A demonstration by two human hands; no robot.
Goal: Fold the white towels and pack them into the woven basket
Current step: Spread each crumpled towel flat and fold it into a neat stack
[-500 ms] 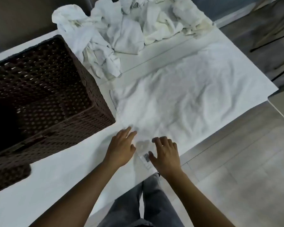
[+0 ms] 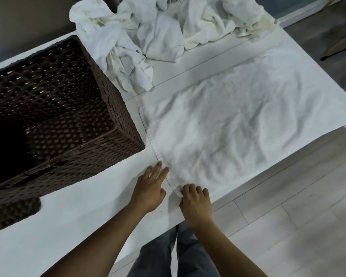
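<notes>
The woven basket [image 2: 54,108] sits on the left of the white table [image 2: 72,220]. It's dark brown & open on top. The inside looks dark; no towel shows in it, so I think packing hasn't begun.

Next to it, near the table's front edge, is the left hand [image 2: 150,188]. Its fingers are straight & flat, tips touching the hemmed left edge of the spread towel [image 2: 228,124]. It holds nothing, just presses.

Just beside it is the right hand [image 2: 196,200]. Its fingers are curled over the towel's near-left corner, pinching the cloth.

So the step looks like: start of fold no. 1. The towel lies flat but wrinkly, covering the table's right part. Next move prob. needs both hands to grip that near edge, lift it, & lay it over to the far side, edges lined up.

At the back, mid to right, is the pile of loose towels [image 2: 168,29], all crumpled, not yet folded.
</notes>
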